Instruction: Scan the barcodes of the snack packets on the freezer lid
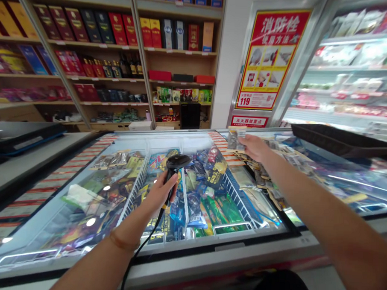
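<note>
My left hand (164,188) is wrapped round the handle of a black barcode scanner (177,161), its head pointing away over the freezer. A black cable runs down from it past my wrist. Out at the far side of the freezer, my right hand (253,146) grips a small flat packet (236,138) by its right edge. The packet is pale and tan with dark contents. Under and beside that hand lie several similar packets (262,178) on the glass top. Between my hands, colourful ice cream packs (208,175) show inside the freezer.
White wire baskets (237,198) divide the freezer (208,248). A dark tray (344,141) rests at the right. A black device (23,137) sits on the left counter. Shelves of boxes (118,28) stand behind, with a red poster (272,58) and a lit display cooler (353,70) to the right.
</note>
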The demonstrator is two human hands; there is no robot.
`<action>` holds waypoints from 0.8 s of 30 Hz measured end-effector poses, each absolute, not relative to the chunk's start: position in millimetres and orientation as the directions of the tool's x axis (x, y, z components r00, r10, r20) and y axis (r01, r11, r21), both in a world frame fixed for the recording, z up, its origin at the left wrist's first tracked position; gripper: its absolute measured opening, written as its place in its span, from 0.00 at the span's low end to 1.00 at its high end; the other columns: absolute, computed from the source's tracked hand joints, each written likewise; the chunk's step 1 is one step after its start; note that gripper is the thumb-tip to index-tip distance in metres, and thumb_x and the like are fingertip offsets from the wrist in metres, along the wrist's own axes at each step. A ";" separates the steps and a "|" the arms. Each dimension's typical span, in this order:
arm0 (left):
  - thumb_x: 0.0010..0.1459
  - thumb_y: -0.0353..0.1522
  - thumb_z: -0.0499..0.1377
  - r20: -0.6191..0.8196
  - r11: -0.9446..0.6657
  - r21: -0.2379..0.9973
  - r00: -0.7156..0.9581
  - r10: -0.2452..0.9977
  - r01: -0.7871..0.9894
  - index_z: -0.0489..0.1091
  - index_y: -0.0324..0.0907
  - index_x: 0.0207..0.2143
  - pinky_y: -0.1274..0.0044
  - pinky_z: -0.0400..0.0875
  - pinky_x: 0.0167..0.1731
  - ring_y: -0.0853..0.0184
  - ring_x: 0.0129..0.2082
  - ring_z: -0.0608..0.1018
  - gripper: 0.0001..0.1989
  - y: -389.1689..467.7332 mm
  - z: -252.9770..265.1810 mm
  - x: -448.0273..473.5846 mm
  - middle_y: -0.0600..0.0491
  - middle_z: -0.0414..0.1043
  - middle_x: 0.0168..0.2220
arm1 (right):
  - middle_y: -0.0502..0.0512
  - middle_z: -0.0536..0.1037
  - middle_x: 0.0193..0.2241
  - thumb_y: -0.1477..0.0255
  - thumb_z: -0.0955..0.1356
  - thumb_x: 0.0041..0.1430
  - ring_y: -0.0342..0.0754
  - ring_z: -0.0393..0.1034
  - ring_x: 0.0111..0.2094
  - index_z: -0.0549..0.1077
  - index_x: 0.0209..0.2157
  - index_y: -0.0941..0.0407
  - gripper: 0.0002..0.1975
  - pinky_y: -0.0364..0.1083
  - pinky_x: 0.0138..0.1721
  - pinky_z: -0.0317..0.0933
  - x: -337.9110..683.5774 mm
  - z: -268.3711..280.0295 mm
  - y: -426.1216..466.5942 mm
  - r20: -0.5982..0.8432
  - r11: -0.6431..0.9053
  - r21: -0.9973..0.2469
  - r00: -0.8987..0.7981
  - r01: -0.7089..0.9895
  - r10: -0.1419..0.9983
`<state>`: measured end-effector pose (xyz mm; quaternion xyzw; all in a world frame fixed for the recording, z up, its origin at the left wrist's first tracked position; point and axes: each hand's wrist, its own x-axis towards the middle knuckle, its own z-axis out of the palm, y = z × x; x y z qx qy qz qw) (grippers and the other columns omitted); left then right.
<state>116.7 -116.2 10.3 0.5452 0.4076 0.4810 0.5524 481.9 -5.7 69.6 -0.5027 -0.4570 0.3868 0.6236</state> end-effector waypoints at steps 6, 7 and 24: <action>0.51 0.57 0.63 0.057 -0.045 0.998 0.295 0.954 -0.045 0.59 0.45 0.33 0.81 0.56 0.14 0.76 0.12 0.64 0.28 -113.3 7.1 114.8 0.63 0.64 0.20 | 0.48 0.82 0.29 0.69 0.75 0.57 0.47 0.80 0.38 0.74 0.39 0.52 0.09 0.47 0.44 0.74 343.3 13.7 25.1 0.113 0.147 -0.897 0.104 -0.418 0.988; 0.51 0.58 0.63 0.055 -0.045 0.998 0.301 0.952 -0.038 0.59 0.45 0.33 0.80 0.57 0.15 0.76 0.12 0.64 0.28 -112.9 6.9 114.6 0.63 0.64 0.20 | 0.48 0.82 0.29 0.68 0.74 0.57 0.47 0.80 0.38 0.74 0.39 0.51 0.09 0.47 0.44 0.75 332.0 6.5 28.0 0.111 0.144 -0.881 0.099 -0.450 0.989; 0.53 0.57 0.61 0.017 -0.041 0.998 0.368 0.930 0.057 0.61 0.44 0.39 0.81 0.57 0.15 0.76 0.13 0.64 0.28 -113.7 -0.9 118.5 0.64 0.63 0.20 | 0.51 0.81 0.27 0.67 0.77 0.52 0.49 0.80 0.37 0.74 0.34 0.54 0.11 0.47 0.43 0.73 320.5 -16.3 35.4 0.099 0.113 -0.879 0.056 -0.463 0.994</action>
